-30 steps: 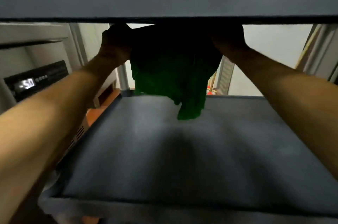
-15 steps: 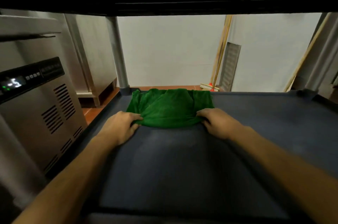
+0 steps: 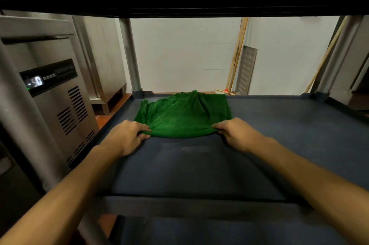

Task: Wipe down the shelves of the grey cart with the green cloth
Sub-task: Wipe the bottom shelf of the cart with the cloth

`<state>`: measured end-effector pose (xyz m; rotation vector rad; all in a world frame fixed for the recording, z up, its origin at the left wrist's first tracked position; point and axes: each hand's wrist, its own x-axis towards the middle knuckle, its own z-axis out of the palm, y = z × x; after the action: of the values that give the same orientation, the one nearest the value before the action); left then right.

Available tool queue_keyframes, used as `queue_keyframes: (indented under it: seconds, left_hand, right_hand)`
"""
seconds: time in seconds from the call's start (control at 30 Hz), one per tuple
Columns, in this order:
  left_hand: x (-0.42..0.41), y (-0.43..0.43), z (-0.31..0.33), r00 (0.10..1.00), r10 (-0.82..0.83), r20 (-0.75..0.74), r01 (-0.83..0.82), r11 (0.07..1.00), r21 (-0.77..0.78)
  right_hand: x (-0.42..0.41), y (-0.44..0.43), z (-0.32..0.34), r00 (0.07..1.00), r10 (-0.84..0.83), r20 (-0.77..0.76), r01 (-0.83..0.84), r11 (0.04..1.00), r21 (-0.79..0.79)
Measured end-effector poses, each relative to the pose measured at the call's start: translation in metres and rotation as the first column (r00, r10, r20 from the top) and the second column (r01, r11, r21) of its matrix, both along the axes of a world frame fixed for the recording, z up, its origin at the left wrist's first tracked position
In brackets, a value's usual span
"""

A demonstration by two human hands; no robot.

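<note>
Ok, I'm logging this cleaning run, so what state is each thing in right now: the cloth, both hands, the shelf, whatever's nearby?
green cloth: lying rumpled on the shelf, towards its far left, near edge gripped.
left hand: pinches the cloth's near-left corner.
right hand: pinches the cloth's near-right corner.
cart shelf: carries the cloth; faint smear in front of it.
appliance display: lit.
broom handles: leaning against the wall.
</note>
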<state>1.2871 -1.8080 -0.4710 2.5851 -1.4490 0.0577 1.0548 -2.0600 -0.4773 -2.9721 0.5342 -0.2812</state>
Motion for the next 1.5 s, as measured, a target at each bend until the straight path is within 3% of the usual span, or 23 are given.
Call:
queue_keyframes:
  seconds: [0.4,0.7,1.0,1.2,1.33,1.43,1.5]
  left_hand:
    - [-0.041,0.062,0.000,0.989,-0.097,-0.111,0.100,0.995,0.021]
    - [-0.083,0.096,0.021,0.980,-0.164,-0.113,0.174,0.981,0.089]
    - [-0.121,0.122,0.051,0.910,-0.152,-0.387,0.175,0.984,0.025]
    - [-0.132,0.133,0.069,0.805,-0.228,-0.548,0.205,0.973,-0.105]
    - [-0.125,0.135,0.085,0.718,-0.240,-0.653,0.215,0.969,-0.120]
    - [-0.112,0.124,0.100,0.718,-0.178,-0.673,0.130,0.984,-0.121]
    - [-0.104,0.105,0.111,0.772,-0.167,-0.613,0.101,0.985,-0.141]
  right_hand:
    - [-0.063,0.050,0.006,0.992,0.119,-0.033,-0.121,0.990,-0.066]
    - [-0.101,0.067,0.014,0.978,0.210,-0.009,-0.210,0.978,-0.007]
    - [-0.143,0.087,0.053,0.956,0.224,-0.191,-0.219,0.974,0.050]
    - [-0.170,0.099,0.086,0.926,0.321,-0.199,-0.266,0.929,0.259]
    - [-0.177,0.092,0.101,0.904,0.406,-0.132,-0.269,0.783,0.561]
    - [-0.168,0.066,0.113,0.939,0.344,0.002,-0.239,0.650,0.721]
    - [-0.150,0.044,0.119,0.963,0.254,0.090,-0.247,0.696,0.674]
